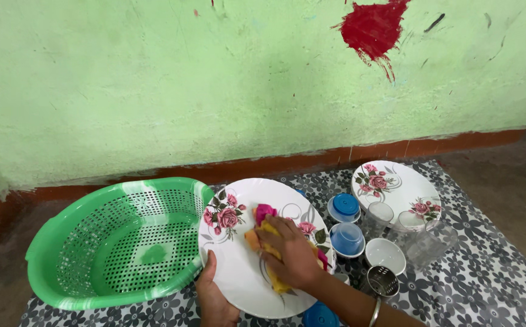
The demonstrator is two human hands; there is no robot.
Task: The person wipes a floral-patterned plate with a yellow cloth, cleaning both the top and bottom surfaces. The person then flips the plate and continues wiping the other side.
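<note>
left hand (pixel 214 297) grips the plate (pixel 239 272) by its rim — right hand (pixel 292 254) presses a cloth (pixel 264 213) flat on it, beside the basket (pixel 123 242).

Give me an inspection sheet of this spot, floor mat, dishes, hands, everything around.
Surface: black and white flowered mat on the floor.
Job's things: white rose plate, tilted up; yellow and pink cloth pressed on its face.
Clutter: green basket left of the plate, nothing seen inside; second rose plate; blue bowls; white bowl; clear jug; steel strainer; blue lid at the lower edge.
Grippers: left hand grips the plate's lower rim; right hand holds the cloth against the plate, bangle on its wrist.
Cables: nothing seen.
Surroundings: green wall with a red splash, red-brown skirting.
</note>
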